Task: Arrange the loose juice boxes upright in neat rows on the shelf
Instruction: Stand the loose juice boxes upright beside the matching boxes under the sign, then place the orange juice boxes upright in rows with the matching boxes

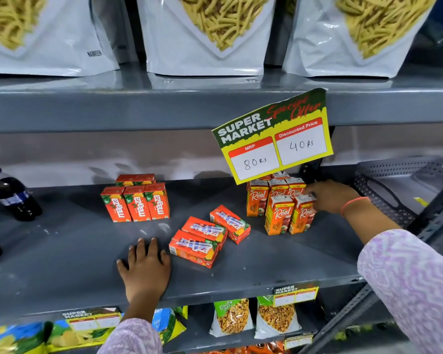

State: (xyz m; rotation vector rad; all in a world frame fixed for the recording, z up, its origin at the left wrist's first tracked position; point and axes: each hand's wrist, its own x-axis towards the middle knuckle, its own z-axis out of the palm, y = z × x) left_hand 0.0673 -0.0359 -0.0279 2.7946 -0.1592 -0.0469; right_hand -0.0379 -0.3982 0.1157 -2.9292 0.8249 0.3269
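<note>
Left hand [144, 267]: flat, palm down, fingers spread on the grey shelf [62, 251], holding nothing, just left of the nearest lying Maaza box [193, 249].
Right hand [330, 196]: arm reaching in from the right, wrist bent, fingers closed on the top of an upright Real juice box [302, 215] at the front right of its group.
Real boxes [275, 198]: upright, two rows, under the price sign [274, 135].
Lying Maaza boxes [215, 231]: three, flat, mid-shelf.
Upright Maaza boxes [136, 203]: neat rows, left of centre.
</note>
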